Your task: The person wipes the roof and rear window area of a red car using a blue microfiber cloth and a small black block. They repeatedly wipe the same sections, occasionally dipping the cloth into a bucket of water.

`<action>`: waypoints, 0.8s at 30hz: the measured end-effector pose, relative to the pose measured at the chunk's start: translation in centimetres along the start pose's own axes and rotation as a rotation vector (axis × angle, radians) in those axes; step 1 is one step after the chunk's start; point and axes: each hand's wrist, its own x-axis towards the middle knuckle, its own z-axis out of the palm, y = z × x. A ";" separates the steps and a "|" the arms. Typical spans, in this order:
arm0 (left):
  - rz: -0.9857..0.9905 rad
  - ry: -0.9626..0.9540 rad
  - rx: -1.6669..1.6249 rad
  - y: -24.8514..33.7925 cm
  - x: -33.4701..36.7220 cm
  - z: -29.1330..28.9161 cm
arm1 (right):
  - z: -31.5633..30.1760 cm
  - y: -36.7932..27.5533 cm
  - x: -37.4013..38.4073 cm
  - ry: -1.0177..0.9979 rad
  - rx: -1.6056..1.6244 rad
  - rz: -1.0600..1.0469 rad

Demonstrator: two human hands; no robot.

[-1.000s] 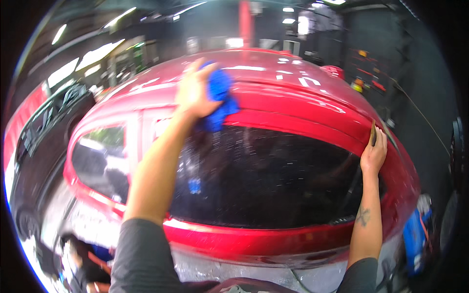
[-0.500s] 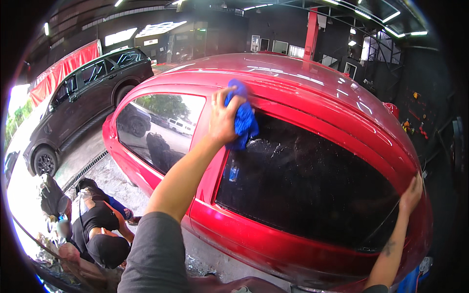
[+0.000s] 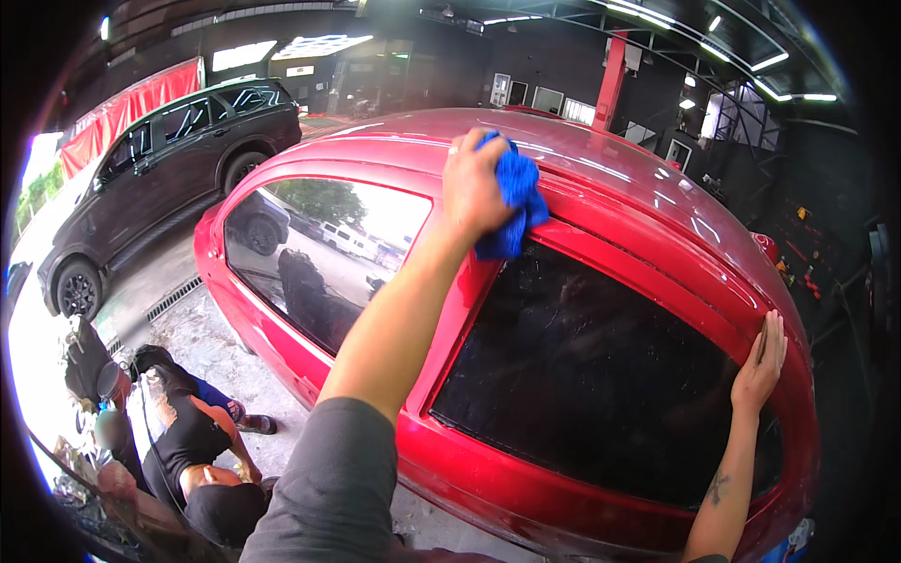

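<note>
One blue cloth [image 3: 522, 183] sits bunched in the left hand [image 3: 472, 192] of a person beside a red car [image 3: 452, 462], pressed at the roof edge above the pillar between two side windows. The fingers [image 3: 490, 153] curl over the cloth from its left, pinching its upper part against the hand; the bulk lies to the right of the fingertips and palm, a loose fold hanging down to the top corner of the dark window [image 3: 601, 371]. Well apart, the right hand [image 3: 758, 373] reaches up to the roof's right end, its fingers straight and pressed together. A thin dark strip [image 3: 763, 340] shows along them; whether they grip it cannot be told. At lower left, another person in a black cap [image 3: 225, 514] bends low near the car, on a wet-looking floor [image 3: 239, 375]. Beyond stands a dark grey SUV [image 3: 169, 174], in front of a red sheet [image 3: 141, 103].
</note>
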 end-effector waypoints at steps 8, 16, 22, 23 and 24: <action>0.136 -0.467 -0.185 15.7 2.2 8.1 | 0.5 -1.7 0.0 0.031 -0.047 0.024; 0.263 -0.527 -0.293 26.4 1.4 12.0 | 0.1 -1.7 0.3 -0.033 -0.014 -0.015; 0.230 -0.324 -0.275 17.9 -1.5 7.4 | -3.1 10.0 -5.6 -0.012 -0.020 -0.043; 0.238 -0.252 -0.275 16.1 -2.7 6.7 | -3.1 12.6 -7.2 0.012 -0.004 0.114; 0.250 -0.247 -0.278 14.6 -4.7 6.0 | -2.3 13.5 -8.7 0.031 -0.067 0.109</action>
